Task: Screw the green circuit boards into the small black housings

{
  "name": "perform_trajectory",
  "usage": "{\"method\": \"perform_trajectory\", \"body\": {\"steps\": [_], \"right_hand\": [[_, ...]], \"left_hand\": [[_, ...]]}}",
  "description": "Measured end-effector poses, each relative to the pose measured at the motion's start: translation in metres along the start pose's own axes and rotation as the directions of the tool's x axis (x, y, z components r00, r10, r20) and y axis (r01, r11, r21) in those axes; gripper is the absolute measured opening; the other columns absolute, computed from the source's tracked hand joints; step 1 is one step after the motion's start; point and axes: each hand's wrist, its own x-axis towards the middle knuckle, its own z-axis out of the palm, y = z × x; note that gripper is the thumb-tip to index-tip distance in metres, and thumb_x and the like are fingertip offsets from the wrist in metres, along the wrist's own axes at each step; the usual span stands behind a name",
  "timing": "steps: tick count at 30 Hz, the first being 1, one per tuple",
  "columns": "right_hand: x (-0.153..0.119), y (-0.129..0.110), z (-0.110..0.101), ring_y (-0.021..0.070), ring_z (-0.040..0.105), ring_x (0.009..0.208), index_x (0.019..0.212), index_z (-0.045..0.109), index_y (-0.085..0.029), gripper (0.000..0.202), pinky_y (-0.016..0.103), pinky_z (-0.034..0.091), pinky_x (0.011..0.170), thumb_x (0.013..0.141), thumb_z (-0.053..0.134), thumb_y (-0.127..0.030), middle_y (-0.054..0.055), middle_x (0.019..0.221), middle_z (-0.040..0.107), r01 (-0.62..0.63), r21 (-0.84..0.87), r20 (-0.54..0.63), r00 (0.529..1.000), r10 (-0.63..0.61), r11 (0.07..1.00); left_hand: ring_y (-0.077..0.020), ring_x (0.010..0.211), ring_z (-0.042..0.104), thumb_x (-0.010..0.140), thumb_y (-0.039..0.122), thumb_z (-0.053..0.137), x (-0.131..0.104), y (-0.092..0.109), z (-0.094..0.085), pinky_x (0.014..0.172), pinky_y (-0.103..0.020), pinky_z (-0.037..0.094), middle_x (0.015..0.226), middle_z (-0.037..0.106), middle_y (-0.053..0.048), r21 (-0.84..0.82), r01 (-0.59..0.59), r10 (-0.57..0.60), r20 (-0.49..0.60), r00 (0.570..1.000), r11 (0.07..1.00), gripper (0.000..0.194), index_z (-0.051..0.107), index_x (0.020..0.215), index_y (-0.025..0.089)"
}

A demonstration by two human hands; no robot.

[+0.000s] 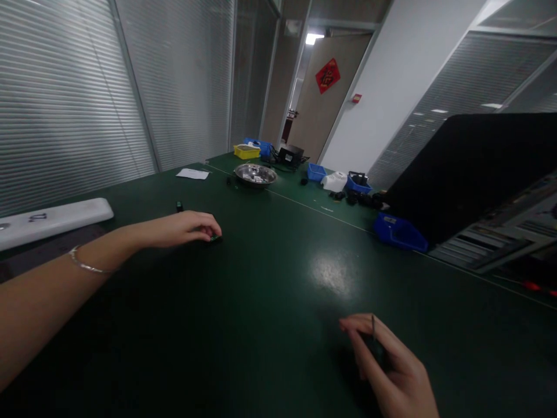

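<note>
green surface (270,278) | metal bowl (256,174), 12 o'clock, far | right hand (404,371), 2 o'clock, fingertips pinched, any contents cannot be told | left hand (183,228), 11 o'clock, grasping small dark piece (214,238) at fingertips; light edge grip suits it best

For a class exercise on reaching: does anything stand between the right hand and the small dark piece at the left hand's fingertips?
Nothing visible stands between the right hand and small dark piece, though the left hand partly covers it.
</note>
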Motion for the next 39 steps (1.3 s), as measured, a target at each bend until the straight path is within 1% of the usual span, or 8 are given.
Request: {"method": "perform_trajectory", "body": {"steps": [6,10,22,26,28,33,36,39], "right_hand": [[0.003,-0.002,0.004,0.0151,0.064,0.059,0.103,0.065,-0.025,0.014,0.019,0.050,0.041,0.093,0.055,-0.024,0.005,0.094,0.067,0.026,0.045,-0.059,0.998,-0.024,0.999],[0.003,-0.004,0.004,0.0122,0.060,0.051,0.101,0.065,-0.024,0.013,0.018,0.049,0.039,0.093,0.054,-0.024,0.005,0.093,0.066,0.025,0.057,-0.049,0.999,-0.022,0.998],[0.003,-0.005,0.004,0.0130,0.062,0.052,0.098,0.067,-0.023,0.013,0.019,0.051,0.040,0.093,0.055,-0.025,0.005,0.092,0.069,0.024,0.045,-0.069,0.997,-0.021,0.999],[0.003,-0.006,0.003,0.0135,0.062,0.054,0.100,0.066,-0.023,0.014,0.019,0.051,0.041,0.093,0.054,-0.025,0.006,0.091,0.068,-0.002,0.053,-0.051,0.999,0.005,0.999],[0.003,-0.007,0.003,0.0139,0.063,0.055,0.100,0.066,-0.022,0.015,0.019,0.051,0.041,0.094,0.053,-0.026,0.006,0.092,0.068,-0.016,0.059,-0.046,0.999,0.018,0.998],[0.002,-0.009,0.002,0.0156,0.064,0.061,0.097,0.067,-0.022,0.015,0.021,0.051,0.045,0.094,0.053,-0.026,0.006,0.093,0.068,-0.016,0.060,-0.043,0.999,0.018,0.998],[0.003,-0.011,0.001,0.0188,0.067,0.072,0.096,0.067,-0.022,0.014,0.023,0.054,0.055,0.093,0.054,-0.025,0.006,0.091,0.068,-0.005,0.062,-0.059,0.998,0.008,0.998],[0.004,-0.012,0.001,0.0206,0.068,0.079,0.095,0.068,-0.022,0.014,0.026,0.055,0.067,0.093,0.054,-0.025,0.006,0.090,0.069,0.008,0.068,-0.069,0.998,-0.003,0.998]], "left_hand": [[-0.0218,0.103,0.063,0.091,0.018,0.050,0.000,-0.004,0.000,0.088,-0.034,0.050,0.116,0.065,-0.004,0.041,-0.012,0.012,-0.006,1.000,0.999,0.030,0.065,0.114,0.027],[-0.0219,0.098,0.064,0.091,0.023,0.052,-0.001,-0.005,0.001,0.084,-0.033,0.052,0.114,0.066,-0.005,0.083,-0.003,0.004,-0.022,1.000,0.997,0.028,0.064,0.115,0.027],[-0.0240,0.099,0.064,0.090,0.023,0.049,-0.003,0.004,0.003,0.088,-0.038,0.051,0.110,0.066,-0.008,0.215,0.008,0.008,-0.073,0.997,0.977,0.028,0.066,0.112,0.024],[-0.0252,0.103,0.063,0.088,0.024,0.051,-0.005,0.003,0.002,0.089,-0.038,0.050,0.116,0.065,-0.007,0.234,0.015,0.007,-0.096,0.995,0.972,0.037,0.062,0.123,0.028],[-0.0248,0.103,0.063,0.088,0.026,0.052,-0.005,0.001,0.000,0.088,-0.037,0.051,0.119,0.064,-0.007,0.240,0.040,-0.006,-0.138,0.990,0.970,0.041,0.057,0.129,0.028],[-0.0288,0.109,0.059,0.093,0.035,0.043,-0.005,-0.014,-0.008,0.094,-0.043,0.046,0.123,0.062,-0.014,0.295,0.192,-0.080,-0.354,0.932,0.936,0.042,0.054,0.128,0.013],[-0.0327,0.112,0.057,0.091,0.039,0.048,0.000,-0.030,-0.006,0.095,-0.046,0.045,0.122,0.061,-0.018,0.300,0.220,-0.102,-0.363,0.926,0.928,0.044,0.058,0.123,0.011],[-0.0320,0.110,0.057,0.089,0.042,0.053,0.006,-0.038,0.002,0.096,-0.045,0.044,0.118,0.064,-0.016,0.297,0.212,-0.103,-0.344,0.933,0.931,0.044,0.061,0.120,0.012]]}}
